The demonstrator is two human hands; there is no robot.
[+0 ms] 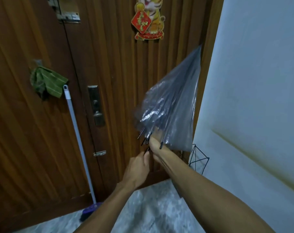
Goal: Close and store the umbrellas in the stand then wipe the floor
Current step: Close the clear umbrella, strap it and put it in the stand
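Head view shows your right hand (155,142) wrapped round the gathered ribs of a clear umbrella (173,105), fingers curled about the bundle just below the canopy. Your left hand (137,164) sits at its 7 o'clock, fingertips pinching something small and dark at the rib ends, perhaps the strap; it is too small to tell.

From your grip the canopy runs up toward 1 o'clock, its tip near the door (109,73) edge. It is collapsed but loose, folds still billowing, so by my reading this umbrella is closed yet not wrapped.

Just past your right forearm, at 4 o'clock of the grip, a wire stand (199,159) sits against the wall (252,81). Nothing shows in the part you can see, so storing looks still ahead. No other umbrella is in view.

Far off at 9 o'clock a green cloth (47,81) hangs on the door, and a broom (79,142) leans beneath it. The floor (151,207) wipe appears not yet begun. On balance you are early: fasten, drop it in the stand, then wipe.
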